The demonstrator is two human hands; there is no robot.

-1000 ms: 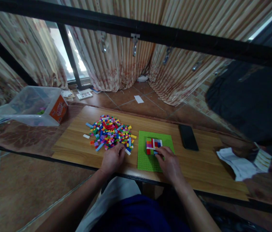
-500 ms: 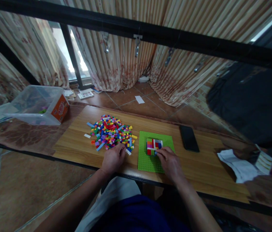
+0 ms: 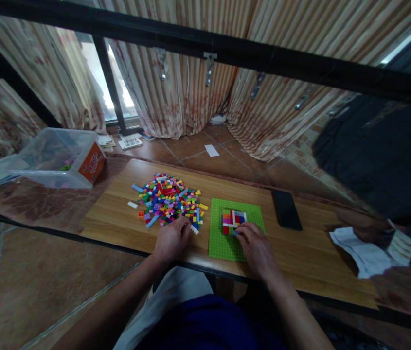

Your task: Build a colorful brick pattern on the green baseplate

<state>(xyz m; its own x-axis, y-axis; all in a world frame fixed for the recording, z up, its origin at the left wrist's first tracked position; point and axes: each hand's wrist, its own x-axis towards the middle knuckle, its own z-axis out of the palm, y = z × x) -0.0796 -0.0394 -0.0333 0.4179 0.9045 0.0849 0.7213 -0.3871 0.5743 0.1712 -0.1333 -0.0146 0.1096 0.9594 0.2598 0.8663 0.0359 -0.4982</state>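
Observation:
A green baseplate [image 3: 223,249] lies on the wooden board, carrying a low block of toy bricks [image 3: 229,219] in red, white, orange, pink and blue. My right hand [image 3: 256,243] reaches over the plate, its thumb and fingers pinched on a small blue brick [image 3: 235,233] at the block's near right corner. The fingertips partly cover that corner. At the near edge of a heap of loose coloured bricks [image 3: 169,197] rests my left hand [image 3: 172,238], fingers curled together. Whatever it may hold is hidden. Just right of its fingertips lies a white brick [image 3: 194,229].
A black phone [image 3: 286,210] lies right of the plate, with crumpled white paper [image 3: 362,253] farther right. Left of the board stands a clear plastic bin [image 3: 59,158] with an orange label. A dark metal bar [image 3: 227,46] with clips crosses above the board.
The fingers of my right hand have shifted very slightly at the block's corner. My left hand stays in place by the heap. The whole view has drifted a little.

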